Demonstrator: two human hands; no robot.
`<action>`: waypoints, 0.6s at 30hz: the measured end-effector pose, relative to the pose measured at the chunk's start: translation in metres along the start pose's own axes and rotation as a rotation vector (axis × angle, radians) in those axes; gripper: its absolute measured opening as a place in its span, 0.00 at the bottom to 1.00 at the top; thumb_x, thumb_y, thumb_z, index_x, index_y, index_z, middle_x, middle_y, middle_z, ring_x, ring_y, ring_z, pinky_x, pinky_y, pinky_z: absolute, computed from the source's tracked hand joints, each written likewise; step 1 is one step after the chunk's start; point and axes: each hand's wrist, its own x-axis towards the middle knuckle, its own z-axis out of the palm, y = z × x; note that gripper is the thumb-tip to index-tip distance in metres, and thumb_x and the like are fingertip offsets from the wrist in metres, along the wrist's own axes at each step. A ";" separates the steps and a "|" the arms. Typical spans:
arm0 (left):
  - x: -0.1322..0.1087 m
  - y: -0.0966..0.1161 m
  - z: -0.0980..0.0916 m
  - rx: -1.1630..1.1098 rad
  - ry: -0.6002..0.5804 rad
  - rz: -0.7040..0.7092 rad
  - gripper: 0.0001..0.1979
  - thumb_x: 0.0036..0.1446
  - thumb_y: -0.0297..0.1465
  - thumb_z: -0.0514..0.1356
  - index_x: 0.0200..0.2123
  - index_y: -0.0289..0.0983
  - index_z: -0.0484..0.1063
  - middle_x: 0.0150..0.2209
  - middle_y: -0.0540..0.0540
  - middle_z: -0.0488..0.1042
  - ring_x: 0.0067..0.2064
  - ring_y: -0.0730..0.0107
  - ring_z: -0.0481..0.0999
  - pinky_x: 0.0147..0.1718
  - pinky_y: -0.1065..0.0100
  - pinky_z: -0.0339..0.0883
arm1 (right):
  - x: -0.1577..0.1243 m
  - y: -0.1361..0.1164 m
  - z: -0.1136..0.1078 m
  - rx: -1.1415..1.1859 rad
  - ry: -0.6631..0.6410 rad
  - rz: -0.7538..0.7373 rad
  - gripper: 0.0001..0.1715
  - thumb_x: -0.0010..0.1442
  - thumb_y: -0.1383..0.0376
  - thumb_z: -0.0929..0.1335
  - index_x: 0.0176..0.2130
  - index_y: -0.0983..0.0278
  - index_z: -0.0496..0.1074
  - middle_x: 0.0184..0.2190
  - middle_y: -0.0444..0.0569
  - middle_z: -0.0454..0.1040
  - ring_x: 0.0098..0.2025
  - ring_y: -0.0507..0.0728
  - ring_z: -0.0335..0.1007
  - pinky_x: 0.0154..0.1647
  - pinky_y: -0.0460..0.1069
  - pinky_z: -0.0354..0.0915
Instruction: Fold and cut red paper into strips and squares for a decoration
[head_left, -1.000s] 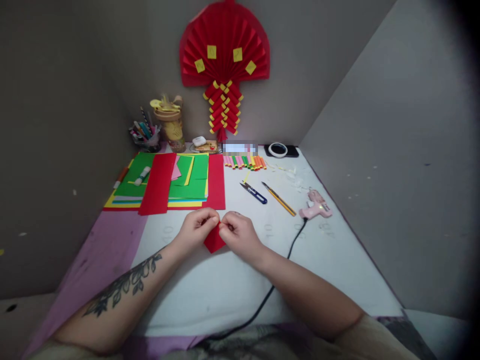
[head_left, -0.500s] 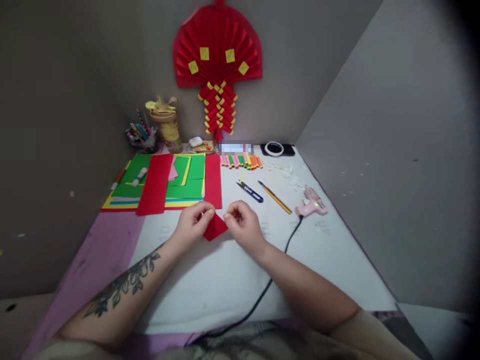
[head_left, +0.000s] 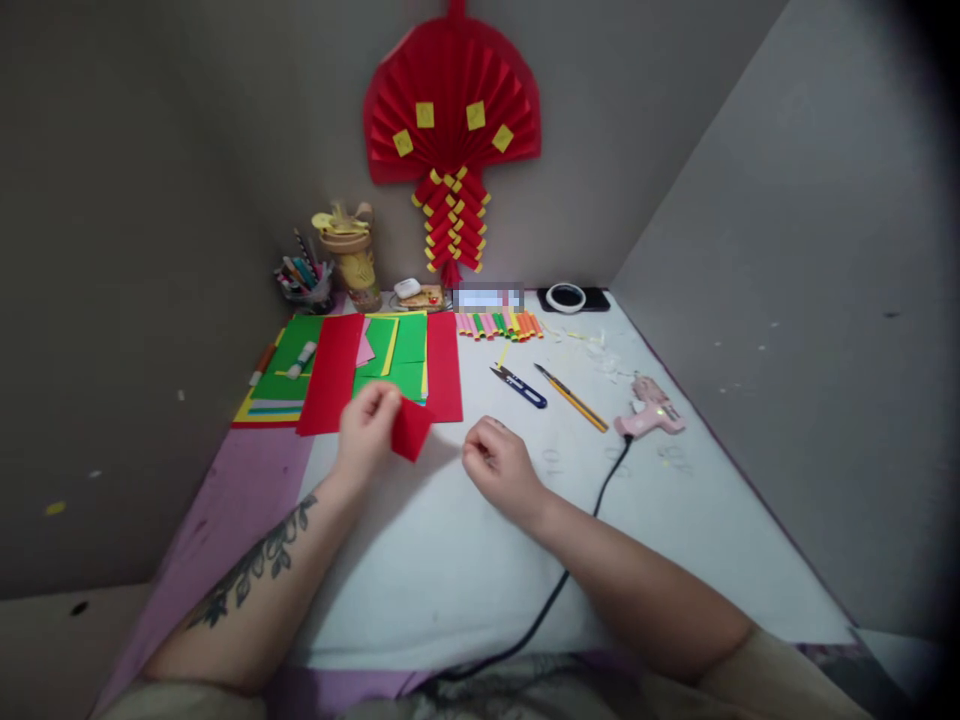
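A small red paper piece (head_left: 411, 430) is pinched at its upper left by my left hand (head_left: 366, 425), above the white table cover. To its right, apart from the paper, my right hand (head_left: 501, 458) has its fingers pressed together; whether anything tiny is between them is hidden. Behind my left hand lies a long red strip (head_left: 330, 375) over stacked green sheets (head_left: 289, 378). Dark blue thread snips (head_left: 519, 386) and a yellow craft knife (head_left: 571, 397) rest beyond my right hand.
A pink glue gun (head_left: 649, 408) lies at the right, its black cable (head_left: 551, 603) running to the front edge. Rolled paper tubes (head_left: 499, 326), a tape ring (head_left: 565, 297), a pen cup (head_left: 306, 290) and a tumbler (head_left: 356, 268) stand or lie at the back. A red fan decoration (head_left: 454, 90) hangs above.
My hands have moved apart. My right hand has let go of the red paper, and my left hand has lifted it slightly up and left. The whole view has shifted a little.
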 end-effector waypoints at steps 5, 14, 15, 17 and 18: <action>-0.006 -0.001 0.006 0.038 -0.185 -0.008 0.09 0.57 0.34 0.54 0.27 0.37 0.66 0.25 0.52 0.65 0.29 0.74 0.65 0.28 0.73 0.57 | 0.002 0.005 0.002 0.077 0.067 0.076 0.02 0.55 0.69 0.64 0.30 0.62 0.64 0.29 0.44 0.66 0.30 0.52 0.61 0.31 0.46 0.58; -0.016 0.006 0.010 0.173 -0.424 0.093 0.10 0.58 0.33 0.52 0.27 0.37 0.67 0.24 0.52 0.68 0.28 0.73 0.66 0.29 0.72 0.58 | -0.004 0.003 0.009 0.066 -0.056 0.014 0.13 0.53 0.72 0.61 0.21 0.61 0.53 0.23 0.42 0.58 0.28 0.52 0.57 0.30 0.47 0.54; -0.012 0.006 0.006 0.158 -0.330 0.073 0.10 0.58 0.33 0.52 0.26 0.37 0.66 0.23 0.53 0.67 0.28 0.73 0.66 0.29 0.72 0.58 | -0.004 0.003 0.008 0.080 -0.051 0.017 0.13 0.53 0.72 0.60 0.21 0.61 0.52 0.23 0.42 0.58 0.28 0.52 0.57 0.30 0.47 0.54; -0.005 0.006 0.000 0.130 -0.182 0.051 0.11 0.59 0.34 0.52 0.26 0.37 0.65 0.23 0.52 0.67 0.29 0.73 0.67 0.30 0.72 0.59 | -0.003 0.004 0.007 0.103 -0.045 0.031 0.12 0.52 0.72 0.60 0.21 0.61 0.53 0.23 0.42 0.58 0.28 0.52 0.57 0.30 0.47 0.54; -0.004 0.006 -0.001 0.119 -0.171 0.053 0.10 0.59 0.34 0.52 0.27 0.37 0.66 0.25 0.52 0.68 0.30 0.73 0.67 0.31 0.72 0.60 | -0.002 0.005 0.007 0.109 -0.049 0.037 0.12 0.52 0.72 0.60 0.21 0.61 0.53 0.23 0.42 0.58 0.28 0.52 0.58 0.30 0.47 0.54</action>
